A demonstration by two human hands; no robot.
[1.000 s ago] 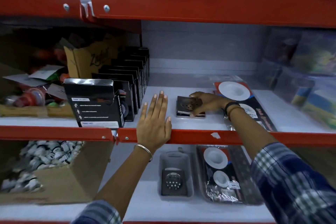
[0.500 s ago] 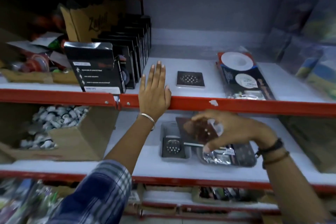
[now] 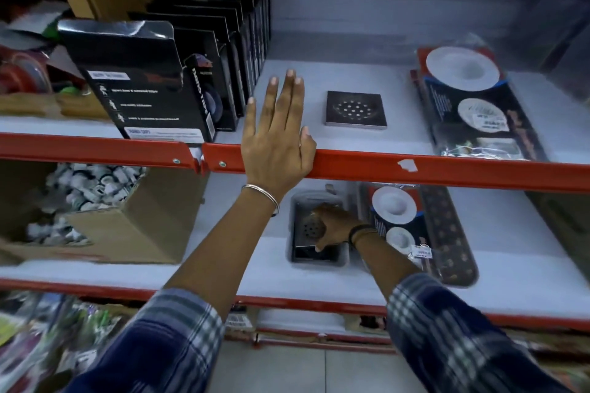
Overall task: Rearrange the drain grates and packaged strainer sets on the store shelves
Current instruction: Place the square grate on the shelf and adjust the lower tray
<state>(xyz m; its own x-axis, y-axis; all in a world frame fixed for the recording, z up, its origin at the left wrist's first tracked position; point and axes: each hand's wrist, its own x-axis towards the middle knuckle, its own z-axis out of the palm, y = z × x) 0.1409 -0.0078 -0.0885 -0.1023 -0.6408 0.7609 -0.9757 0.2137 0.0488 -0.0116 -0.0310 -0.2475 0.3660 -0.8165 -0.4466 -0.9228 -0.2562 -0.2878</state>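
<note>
A dark square drain grate (image 3: pixel 356 109) lies flat on the upper shelf, just right of my left hand (image 3: pixel 277 134), which rests open on the shelf's red front rail (image 3: pixel 415 166). On the lower shelf my right hand (image 3: pixel 332 226) grips a second drain grate (image 3: pixel 311 230) and holds it in a small grey tray (image 3: pixel 319 260). One packaged strainer set (image 3: pixel 472 105) lies on the upper shelf at the right. Another packaged strainer set (image 3: pixel 415 233) lies on the lower shelf beside the tray.
A row of black product boxes (image 3: pixel 178 83) stands on the upper shelf at the left, close to my left hand. A cardboard box (image 3: pixel 127 226) of small white fittings sits on the lower shelf at the left. More goods fill the shelf below.
My right hand lifted one grate off the upper shelf, carried it down, and now holds it in the grey tray on the lower shelf. My left hand stayed on the rail.
</note>
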